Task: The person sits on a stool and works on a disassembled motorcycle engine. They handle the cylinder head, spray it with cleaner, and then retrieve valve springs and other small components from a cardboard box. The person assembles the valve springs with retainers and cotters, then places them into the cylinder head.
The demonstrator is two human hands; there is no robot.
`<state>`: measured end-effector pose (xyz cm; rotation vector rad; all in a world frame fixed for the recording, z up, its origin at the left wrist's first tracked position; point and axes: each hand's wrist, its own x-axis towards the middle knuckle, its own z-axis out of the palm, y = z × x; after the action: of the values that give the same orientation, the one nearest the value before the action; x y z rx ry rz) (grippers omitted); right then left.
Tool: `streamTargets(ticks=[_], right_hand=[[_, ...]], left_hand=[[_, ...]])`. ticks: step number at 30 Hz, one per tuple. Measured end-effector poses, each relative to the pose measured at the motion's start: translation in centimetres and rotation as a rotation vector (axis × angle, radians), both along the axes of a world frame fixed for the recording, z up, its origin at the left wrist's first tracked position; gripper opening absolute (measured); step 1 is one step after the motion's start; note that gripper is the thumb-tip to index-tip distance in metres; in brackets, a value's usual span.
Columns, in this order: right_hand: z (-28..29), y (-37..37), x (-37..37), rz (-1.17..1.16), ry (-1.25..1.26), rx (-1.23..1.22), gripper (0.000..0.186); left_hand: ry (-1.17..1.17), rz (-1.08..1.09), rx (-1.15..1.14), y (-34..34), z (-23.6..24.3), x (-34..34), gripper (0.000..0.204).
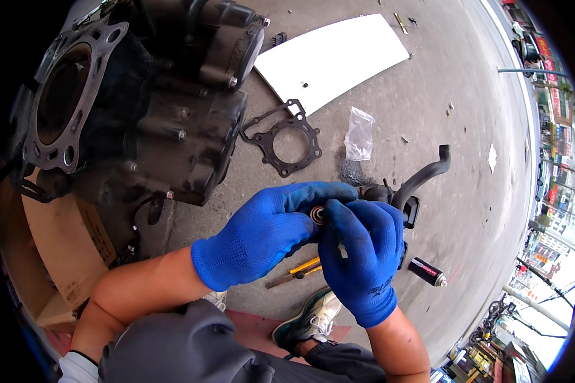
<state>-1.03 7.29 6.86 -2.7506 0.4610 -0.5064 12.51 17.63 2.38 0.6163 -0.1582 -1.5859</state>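
Observation:
Both hands wear blue knit work gloves with dark, soiled fingertips and meet in front of me. Between them shows a small round part (317, 215) with coppery concentric rings; the gloves hide most of it. My left hand (255, 233) is closed around its left side, thumb along the top. My right hand (364, 249) is closed with fingertips pinched at its right edge. Just beyond the right hand is a bent black hose (426, 175) beside dark fittings, partly covered by the glove; I cannot tell whether these join the held part.
A large black engine block (166, 108) stands at left, above an open cardboard box (67, 242). On the concrete lie a metal gasket (269, 142), a white panel (332, 60), a clear plastic bag (360, 134), a yellow utility knife (297, 271) and a spray can (427, 272).

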Motion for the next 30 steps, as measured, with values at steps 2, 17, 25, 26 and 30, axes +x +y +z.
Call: streamTargets(ticks=[2, 17, 25, 26, 30], right_hand=[[0.2, -0.1, 0.0, 0.034, 0.061, 0.007, 0.043], [0.8, -0.4, 0.8, -0.230, 0.134, 0.584, 0.019], [1.3, 0.3, 0.0, -0.099, 0.081, 0.229, 0.028], [1.2, 0.5, 0.1, -0.042, 0.111, 0.163, 0.029], [0.5, 1.1, 0.3, -0.055, 0.113, 0.099, 0.031]], left_hand=[[0.028, -0.025, 0.024, 0.1, -0.1, 0.0, 0.050], [0.121, -0.095, 0.022, 0.7, -0.1, 0.5, 0.054], [0.344, 0.025, -0.066, 1.1, -0.7, 0.4, 0.062], [0.327, 0.041, -0.102, 1.1, -0.9, 0.3, 0.062], [0.328, 0.067, -0.127, 0.8, -1.1, -0.1, 0.065]])
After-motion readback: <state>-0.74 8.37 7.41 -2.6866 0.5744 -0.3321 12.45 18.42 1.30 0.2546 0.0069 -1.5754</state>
